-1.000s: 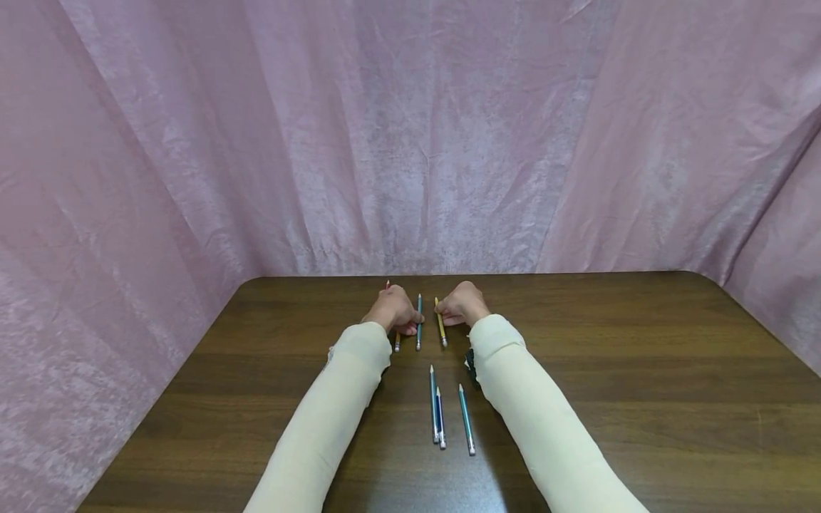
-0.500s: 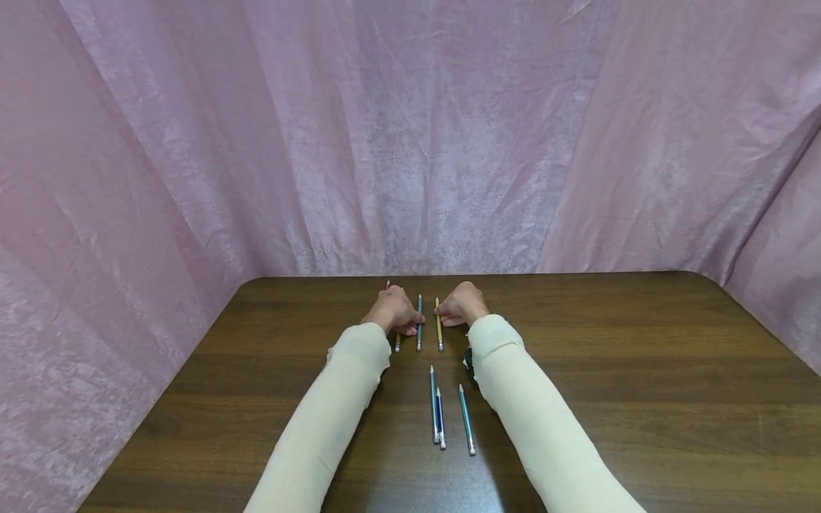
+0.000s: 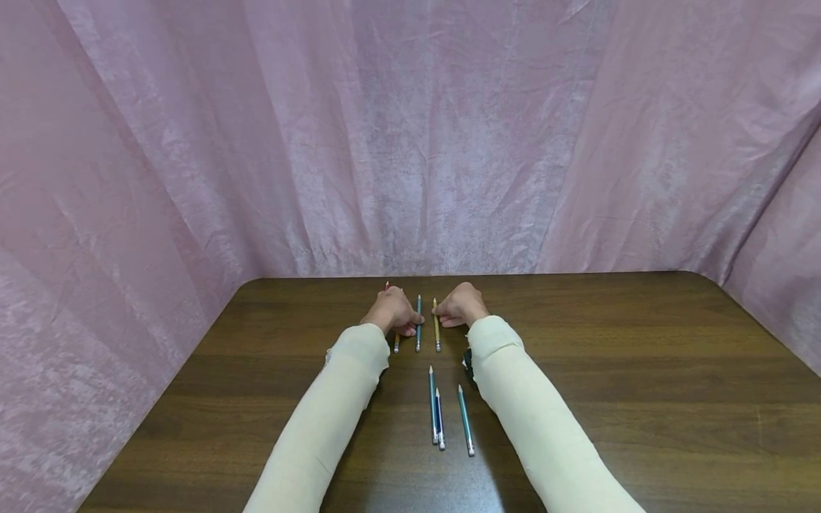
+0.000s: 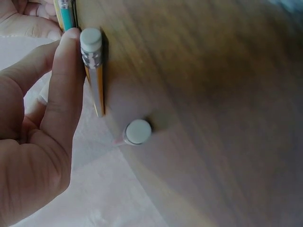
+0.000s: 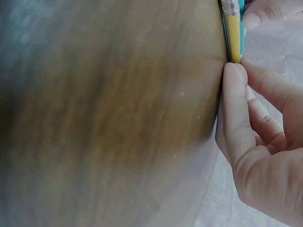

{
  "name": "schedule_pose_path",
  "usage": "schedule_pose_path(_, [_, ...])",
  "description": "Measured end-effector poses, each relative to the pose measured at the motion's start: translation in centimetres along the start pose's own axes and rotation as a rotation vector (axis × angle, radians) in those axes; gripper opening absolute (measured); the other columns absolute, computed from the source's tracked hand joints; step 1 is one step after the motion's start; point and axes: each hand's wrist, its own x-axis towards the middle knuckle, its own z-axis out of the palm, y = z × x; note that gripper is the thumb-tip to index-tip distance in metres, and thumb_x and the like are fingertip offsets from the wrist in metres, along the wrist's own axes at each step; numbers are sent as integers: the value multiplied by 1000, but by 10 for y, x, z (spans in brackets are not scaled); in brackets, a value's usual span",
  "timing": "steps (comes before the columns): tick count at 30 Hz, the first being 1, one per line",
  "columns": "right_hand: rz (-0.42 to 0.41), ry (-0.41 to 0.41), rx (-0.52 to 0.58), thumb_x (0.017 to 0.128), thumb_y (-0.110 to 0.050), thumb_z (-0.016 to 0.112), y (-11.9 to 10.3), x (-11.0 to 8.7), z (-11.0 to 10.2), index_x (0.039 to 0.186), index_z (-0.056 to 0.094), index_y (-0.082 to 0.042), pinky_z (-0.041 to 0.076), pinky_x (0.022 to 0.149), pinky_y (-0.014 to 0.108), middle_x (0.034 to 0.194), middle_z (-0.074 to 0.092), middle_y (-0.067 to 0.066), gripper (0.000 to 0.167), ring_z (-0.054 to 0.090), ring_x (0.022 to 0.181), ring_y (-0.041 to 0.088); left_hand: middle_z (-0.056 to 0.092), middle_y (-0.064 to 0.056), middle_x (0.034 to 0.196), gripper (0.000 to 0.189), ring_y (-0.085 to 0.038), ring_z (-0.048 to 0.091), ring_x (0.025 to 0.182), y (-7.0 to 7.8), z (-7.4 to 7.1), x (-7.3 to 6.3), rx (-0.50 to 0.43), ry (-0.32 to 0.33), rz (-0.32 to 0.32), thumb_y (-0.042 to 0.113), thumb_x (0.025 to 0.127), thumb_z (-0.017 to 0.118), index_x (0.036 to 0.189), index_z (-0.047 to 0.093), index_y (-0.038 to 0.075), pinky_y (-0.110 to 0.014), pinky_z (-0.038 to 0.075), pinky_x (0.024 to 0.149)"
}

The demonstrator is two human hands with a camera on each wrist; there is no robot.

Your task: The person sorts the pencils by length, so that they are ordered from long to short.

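7 pencils can be counted on 1 brown tabletop (image 3: 641, 356): 1 red, 1 orange, 3 teal, 1 yellow, 1 dk blue. 2 hands and 2 cream sleeves are seen too, w/ 1 pink curtain (image 3: 410, 142) hung behind.

L to R: L sleeve (image 3: 327, 420) is stretched fwd. Red pencil (image 3: 388, 285) is mostly hidden by L hand (image 3: 393, 311); its tip is seen past the knuckles, its eraser end in the L wrist view. Orange pencil (image 3: 396, 344) is also part-covered by that hand; whether it's touched can't be told. Far teal pencil (image 3: 419, 338) is pinched btwn L thumb & fingers, flat on the tabletop nr the far edge. Nearer the person, near-L teal pencil (image 3: 432, 405) is laid right alongside dk blue pencil (image 3: 440, 420), which is set a bit lower. Yellow pencil (image 3: 437, 331) is pinched btwn R thumb & fingertip, just R of the far teal one, w/ a small gap left btwn them in the head view. R hand (image 3: 463, 305) is bent in toward it. Near-R teal pencil (image 3: 466, 422) is placed apart from the near pair, slightly tilted. R sleeve (image 3: 539, 399) comes last.

Vs 1 s ago: yellow pencil has been straightened; its eraser end has been swung L, so it's now approx parallel to far teal pencil & closer to it. L hand pos. and the 3 near pencils are basically unchanged.
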Motion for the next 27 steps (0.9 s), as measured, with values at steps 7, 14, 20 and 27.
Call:
schedule_pose_path(7, [-14, -8, -5, 84, -1, 79, 3, -1, -3, 82, 65, 7, 59, 52, 21, 52, 61, 5, 16, 59, 39, 9, 64, -9, 56, 19, -11, 59, 40, 1, 2, -3, -3, 0, 7, 8, 87, 78, 81, 67, -6, -22, 57, 47])
schedule_pose_path(14, [-76, -161, 126, 89, 3, 72, 7, -9, -18, 89, 66, 9, 63, 67, 27, 64, 63, 7, 8, 62, 54, 11, 67, -12, 62, 19, -12, 61, 42, 2, -1, -6, 10, 7, 52, 9, 88, 78, 81, 68, -6, -25, 60, 49])
schedule_pose_path(20, [-115, -234, 190, 92, 3, 68, 3, -17, -38, 106, 64, 15, 63, 69, 28, 75, 65, 12, 19, 64, 58, 13, 70, -14, 68, 16, -13, 64, 46, 3, -6, -13, -55, 22, 104, 6, 87, 78, 79, 70, -5, -24, 60, 52])
schedule_pose_path(27, [-172, -274, 117, 95, -3, 67, -8, -33, -53, 119, 62, 17, 63, 73, 27, 78, 66, 10, 32, 69, 70, 17, 71, -14, 71, 16, -15, 68, 54, 2, -15, -33, -78, 7, 173, 8, 89, 76, 91, 74, -8, -28, 63, 61])
